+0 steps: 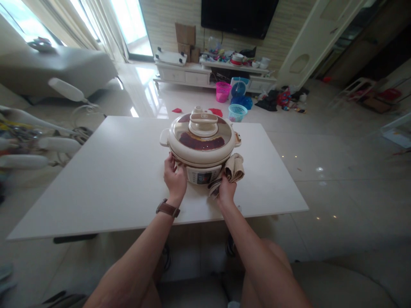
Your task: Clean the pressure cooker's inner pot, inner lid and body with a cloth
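Note:
A cream electric pressure cooker with a brown panel on its lid stands upright on the white table. Its small display faces me, and a large handle tops the closed lid. My left hand, with a brown watch at the wrist, curls its fingers around the cooker's lower left side, below the rim. In my right hand is a bunched beige and dark cloth, pressed close to the cooker's right side. Part of the right fingers is hidden by the cloth.
Beyond the table are a pink basket, a light blue basket and a white TV cabinet with clutter on top. White padded arms of a rack reach in from the left. Bags lie on the floor.

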{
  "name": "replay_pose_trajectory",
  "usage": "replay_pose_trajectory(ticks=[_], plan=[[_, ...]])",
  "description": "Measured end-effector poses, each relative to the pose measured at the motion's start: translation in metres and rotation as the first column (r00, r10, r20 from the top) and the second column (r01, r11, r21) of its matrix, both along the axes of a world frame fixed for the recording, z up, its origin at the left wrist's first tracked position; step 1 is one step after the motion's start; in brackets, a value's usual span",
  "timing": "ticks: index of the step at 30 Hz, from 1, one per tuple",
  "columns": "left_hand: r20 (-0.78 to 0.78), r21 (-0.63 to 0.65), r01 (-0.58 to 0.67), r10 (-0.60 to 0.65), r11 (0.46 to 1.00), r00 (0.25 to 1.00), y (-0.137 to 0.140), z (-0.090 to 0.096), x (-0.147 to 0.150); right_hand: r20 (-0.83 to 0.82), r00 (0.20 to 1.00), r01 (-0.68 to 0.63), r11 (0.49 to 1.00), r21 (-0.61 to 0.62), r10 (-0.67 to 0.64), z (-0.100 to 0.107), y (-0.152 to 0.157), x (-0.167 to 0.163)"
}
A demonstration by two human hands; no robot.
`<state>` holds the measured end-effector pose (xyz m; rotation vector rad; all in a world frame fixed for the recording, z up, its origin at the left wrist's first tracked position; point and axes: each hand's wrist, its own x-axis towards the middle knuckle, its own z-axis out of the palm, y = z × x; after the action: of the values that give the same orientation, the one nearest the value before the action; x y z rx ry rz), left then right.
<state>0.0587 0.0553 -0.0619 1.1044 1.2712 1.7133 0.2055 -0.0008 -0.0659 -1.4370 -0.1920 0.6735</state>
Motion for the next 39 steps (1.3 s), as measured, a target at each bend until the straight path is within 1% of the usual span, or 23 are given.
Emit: replay_pose_trajectory(ticks=[5, 11, 18, 24, 27, 30, 33, 36, 39], plan=[[0.007, -0.002, 0.006, -0.006, 1.000, 1.000, 0.000, 0.001, 0.001, -0.004, 1.000, 0.007, 1.000, -0.030, -0.008, 0.002, 0.000, 0.000], [0.020, -0.004, 0.008, -0.008, 1.000, 1.000, -0.001, 0.002, 0.001, 0.032, 0.999, -0.011, 1.000, 0.000, 0.011, 0.002, -0.001, 0.001], [0.009, 0.003, 0.004, -0.004, 1.000, 1.000, 0.000, 0.001, 0.000, 0.017, 1.000, -0.002, 0.999, -0.044, 0.002, 0.002, -0.002, 0.001], [0.007, -0.001, 0.016, -0.016, 1.000, 1.000, 0.000, 0.002, 0.001, 0.026, 1.000, -0.013, 0.999, -0.044, 0.014, -0.003, 0.003, 0.009], [0.019, -0.003, 0.034, -0.034, 0.999, 0.999, -0.001, 0.004, 0.001, -0.022, 1.000, 0.021, 0.999, -0.042, -0.022, -0.011, 0.000, 0.001], [0.018, -0.003, 0.025, -0.025, 1.000, 1.000, -0.002, 0.006, 0.001, -0.078, 0.994, 0.075, 0.997, 0.002, -0.074, -0.018, -0.007, -0.016], [0.014, -0.004, 0.008, -0.008, 1.000, 1.000, -0.002, 0.007, 0.002, -0.114, 0.989, 0.101, 0.994, 0.036, -0.096, -0.019, -0.010, -0.026], [0.023, -0.016, 0.010, -0.010, 1.000, 1.000, -0.002, 0.006, 0.001, -0.165, 0.979, 0.120, 0.993, 0.009, -0.117, -0.017, -0.006, -0.022], [0.031, -0.027, 0.017, -0.017, 0.999, 0.999, -0.001, 0.005, 0.001, -0.214, 0.970, 0.126, 0.991, 0.032, -0.117, -0.015, -0.001, -0.013]])
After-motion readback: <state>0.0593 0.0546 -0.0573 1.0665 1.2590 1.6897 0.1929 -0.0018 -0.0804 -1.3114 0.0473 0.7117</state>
